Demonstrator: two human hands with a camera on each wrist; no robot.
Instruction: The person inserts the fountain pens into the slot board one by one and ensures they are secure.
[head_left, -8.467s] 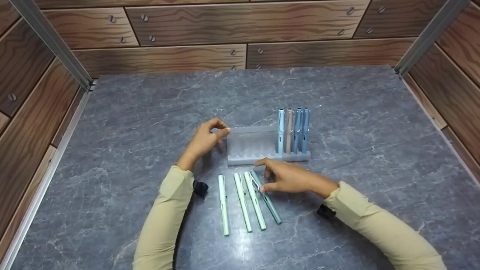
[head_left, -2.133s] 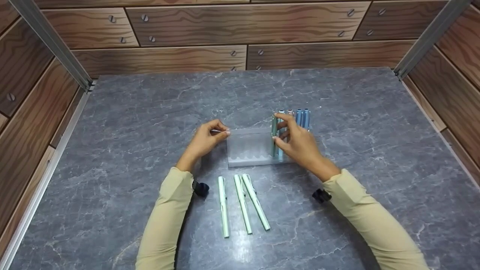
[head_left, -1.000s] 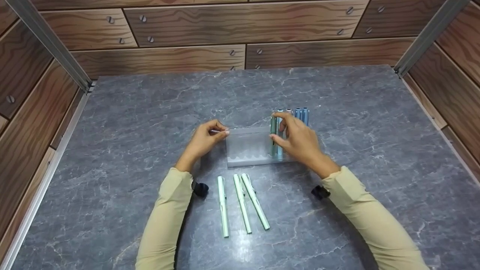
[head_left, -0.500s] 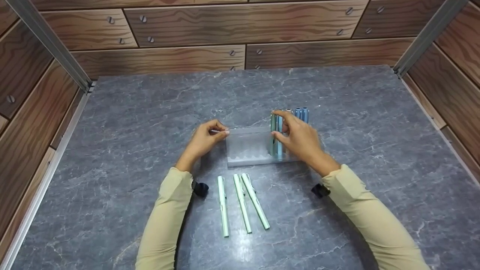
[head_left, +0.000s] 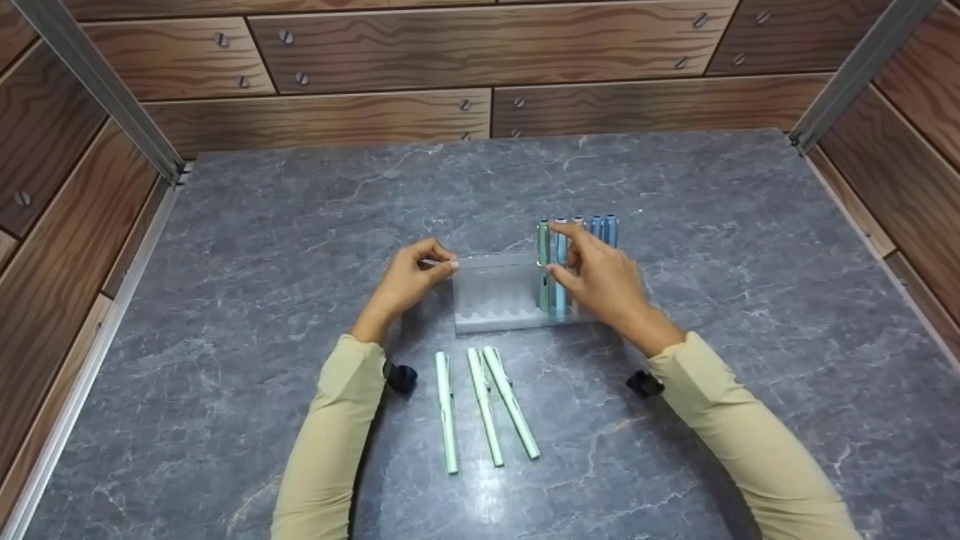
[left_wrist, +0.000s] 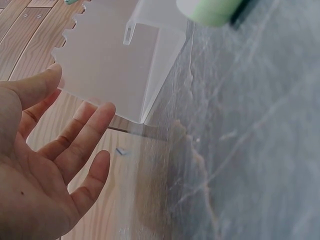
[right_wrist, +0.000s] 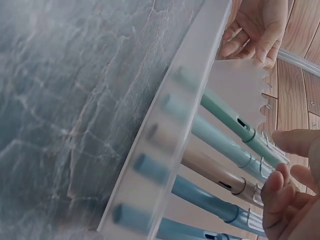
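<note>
Five pens stand upright in the translucent rack (head_left: 499, 289); the green pen (head_left: 543, 264) is leftmost, at mid-table. My right hand (head_left: 600, 281) pinches its cap between thumb and forefinger. My left hand (head_left: 409, 281) grips the rack's left end. Three mint pens (head_left: 484, 405) lie nearer me.

Staged recording booth or lab rig, not a lived-in room. Grey marble-patterned tabletop (head_left: 300, 247) boxed in on three sides by brown wood-grain wall panels (head_left: 480, 45) studded with visible metal screws (head_left: 289, 35). Bare aluminium frame posts (head_left: 105, 90) run up the back corners. Small black wrist-worn camera units (head_left: 401, 376) strapped at the beige sleeves. Even, flat lighting.
</note>
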